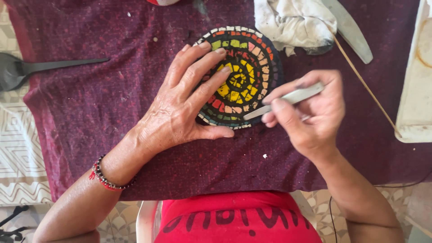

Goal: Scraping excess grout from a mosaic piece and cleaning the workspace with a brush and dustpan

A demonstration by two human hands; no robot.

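2 hands at the mosaic disc (245, 67): left hand (184, 105) pinning it, right hand (310, 114) working a metal tool (283, 101) at its edge.

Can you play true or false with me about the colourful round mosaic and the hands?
1. The left hand rests flat on the round mosaic. True.
2. The right hand holds a paintbrush. False: it holds a slim metal tool, tip at the mosaic's edge.
3. The mosaic lies on a green cloth. False: the cloth is dark purple-red.
4. A white rag lies beyond the mosaic. True.
5. The left wrist wears a beaded bracelet. True.
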